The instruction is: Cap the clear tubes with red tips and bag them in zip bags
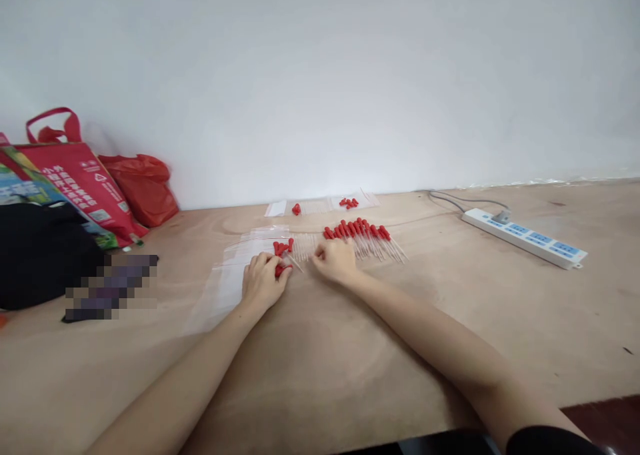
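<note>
Fingers bent, my left hand [263,281] rests on the table at the small red pieces [283,247], its thumb and fingertips around a red piece at the end of a thin stick [296,263]. My right hand [334,258] is closed beside a row of thin pale sticks [303,247]; what its fingers hold, if anything, is too small to make out. Right behind that hand lies a fanned row of red-tipped sticks [359,228]. White sheets or clear bags [235,268] lie under and left of my left hand.
Farther back, a clear bag [276,208] lies near more red pieces [349,203] by the wall. A white power strip [525,238] with a cable lies right. Left are a red shopping bag [95,188], a red plastic bag [143,188], a black item [45,255] and a pixelated dark object [113,288].
</note>
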The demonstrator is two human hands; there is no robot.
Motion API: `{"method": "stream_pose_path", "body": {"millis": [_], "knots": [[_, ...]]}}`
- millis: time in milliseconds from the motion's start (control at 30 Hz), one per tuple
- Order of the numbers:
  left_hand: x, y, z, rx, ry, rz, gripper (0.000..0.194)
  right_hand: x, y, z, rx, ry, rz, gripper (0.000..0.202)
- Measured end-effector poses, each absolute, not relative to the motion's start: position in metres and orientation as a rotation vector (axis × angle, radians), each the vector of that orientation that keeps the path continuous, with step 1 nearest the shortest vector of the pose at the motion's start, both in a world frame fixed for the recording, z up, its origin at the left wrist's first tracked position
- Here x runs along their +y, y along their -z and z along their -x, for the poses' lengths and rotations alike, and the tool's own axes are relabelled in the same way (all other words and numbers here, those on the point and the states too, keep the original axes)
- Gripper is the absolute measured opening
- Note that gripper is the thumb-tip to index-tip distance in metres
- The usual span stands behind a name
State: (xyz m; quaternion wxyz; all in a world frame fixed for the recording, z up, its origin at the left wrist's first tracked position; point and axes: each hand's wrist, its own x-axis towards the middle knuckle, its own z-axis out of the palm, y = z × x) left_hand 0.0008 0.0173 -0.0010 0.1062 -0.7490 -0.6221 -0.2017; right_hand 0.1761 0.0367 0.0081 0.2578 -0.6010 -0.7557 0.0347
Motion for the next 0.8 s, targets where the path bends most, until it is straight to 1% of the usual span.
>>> {"method": "stream_pose_path", "body": {"millis": [133, 300, 400, 533, 667, 800], "knots": [[0.016, 0.001, 0.0, -1.856, 0.589, 2.201, 0.013, 0.031, -0.006, -0.144, -2.119, -0.226, 1.704, 0.027], [0.015, -0.001, -0.002, -1.875, 0.571, 2.199, 0.013, 0.029, -0.008, -0.14, -2.174, -0.257, 1.782, 0.026], [0.015, -0.002, -0.002, -1.883, 0.568, 2.207, 0.013, 0.019, -0.01, -0.155, -2.193, -0.286, 1.813, 0.024], [0.015, -0.002, -0.002, -1.863, 0.572, 2.226, 0.014, 0.0, -0.012, -0.196, -2.246, -0.341, 1.775, 0.021], [0.014, -0.001, -0.006, -1.772, 0.665, 2.246, 0.012, -0.011, -0.012, -0.24, -2.199, -0.427, 1.748, 0.011], [0.007, 0.001, -0.017, -1.566, 0.822, 2.405, 0.01, -0.01, -0.004, -0.254, -2.193, -0.448, 1.5, 0.021]]}}
